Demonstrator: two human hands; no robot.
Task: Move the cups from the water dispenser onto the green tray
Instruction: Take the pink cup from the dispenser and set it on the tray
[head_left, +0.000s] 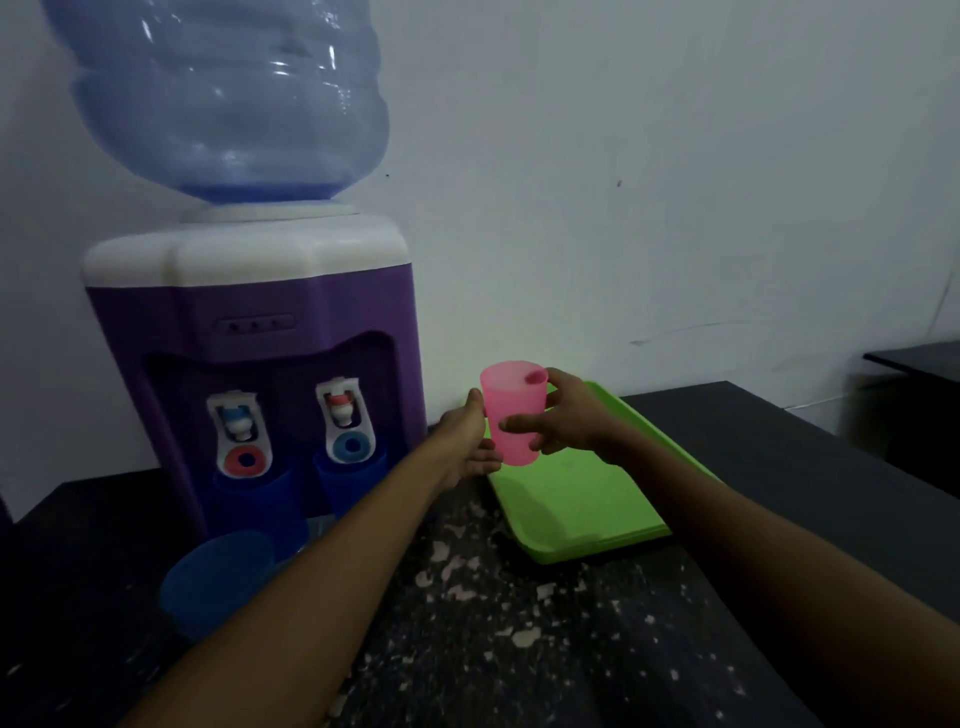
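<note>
Near blue cup (215, 582): stands upright on the dark table (467, 623) at near left, in front of the dispenser and apart from it.
Dispenser (249, 364): purple body with a white top, far left on the table, against the wall; a big blue bottle (228, 98) sits upside down on it.
Taps: two on the front (the left one has a blue knob over a red ring, the right one a red knob over a blue ring).
Blue cups under taps: one (260, 499) below the left tap, one (353, 483) below the right tap, both upright in the recess.
Left hand (472, 441): reaches forward between dispenser and tray, fingers touching the left side and lower part of the pink cup.
Pink cup (514, 415): upright, lifted off the table, held between both hands over the tray's far-left corner.
Right hand (566, 415): wrapped round the right side of the pink cup, thumb on the front and a fingertip hooked over the rim.
Tray (582, 504): green, flat on the table to the right of the dispenser, nothing standing on it.
</note>
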